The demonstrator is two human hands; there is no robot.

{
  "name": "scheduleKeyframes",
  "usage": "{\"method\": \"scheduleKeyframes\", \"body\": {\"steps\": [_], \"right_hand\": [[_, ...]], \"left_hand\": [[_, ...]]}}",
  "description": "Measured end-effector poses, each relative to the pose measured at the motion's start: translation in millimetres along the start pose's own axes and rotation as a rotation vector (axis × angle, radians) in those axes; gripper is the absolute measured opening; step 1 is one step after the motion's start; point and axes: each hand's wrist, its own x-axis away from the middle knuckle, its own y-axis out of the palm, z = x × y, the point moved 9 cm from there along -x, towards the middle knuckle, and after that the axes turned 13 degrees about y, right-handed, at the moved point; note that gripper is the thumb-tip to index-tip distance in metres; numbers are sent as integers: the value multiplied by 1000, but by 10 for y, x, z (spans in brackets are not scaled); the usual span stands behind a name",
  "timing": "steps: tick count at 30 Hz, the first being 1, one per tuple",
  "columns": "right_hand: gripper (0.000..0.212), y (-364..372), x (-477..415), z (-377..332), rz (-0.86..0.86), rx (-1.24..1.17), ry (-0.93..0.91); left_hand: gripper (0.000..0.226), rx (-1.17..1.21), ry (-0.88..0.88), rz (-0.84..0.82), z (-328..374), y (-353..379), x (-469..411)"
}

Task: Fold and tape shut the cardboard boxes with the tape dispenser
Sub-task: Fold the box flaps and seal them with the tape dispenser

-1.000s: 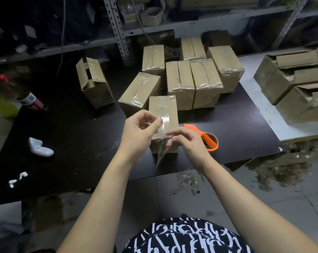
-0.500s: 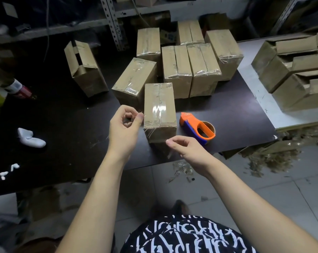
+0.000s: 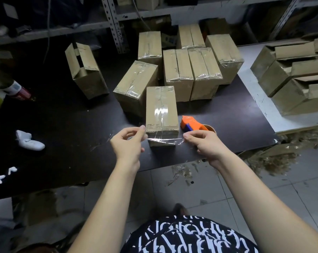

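The left hand [image 3: 128, 143] and right hand [image 3: 204, 143] pinch opposite ends of a tape strip [image 3: 163, 141] across the box [image 3: 162, 108] front; best kept taut and level.

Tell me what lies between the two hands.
Head view: a clear tape strip stretched across the near end of the front box; left hand and right hand each pinch one end.

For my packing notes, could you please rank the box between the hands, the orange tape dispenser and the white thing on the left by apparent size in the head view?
1. Box.
2-3. Tape dispenser and white thing look alike; the right hand hides part of the dispenser, so I leave them unranked.
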Motion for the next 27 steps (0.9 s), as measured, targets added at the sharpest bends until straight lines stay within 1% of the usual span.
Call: {"method": "scheduleKeyframes", "body": {"steps": [2, 5, 9, 12, 15, 18, 24, 27], "right_hand": [[13, -8, -33, -36, 26, 30, -25], [18, -2, -76, -68, 69, 50, -44], [16, -10, -120, -107, 115, 13, -54], [12, -84, -205, -131, 159, 56, -63], [14, -118, -278, -160, 142, 134, -68], [15, -139, -260, -205, 139, 107, -58], [7, -151, -258, -272, 131, 55, -58], [9, -144, -387, -204, 182, 92, -33]], "left_hand": [[14, 23, -52, 29, -54, -5, -15], [14, 50, -81, 69, -61, -19, -81], [10, 39, -105, 95, -73, -17, -80], [10, 16, -100, 101, -76, -43, -101], [9, 28, -137, 66, -113, -33, -114], [8, 47, -163, 31, -147, 13, -116], [6, 74, -172, 52, -232, 20, -167], [8, 84, -198, 66, -323, 6, -189]]}}
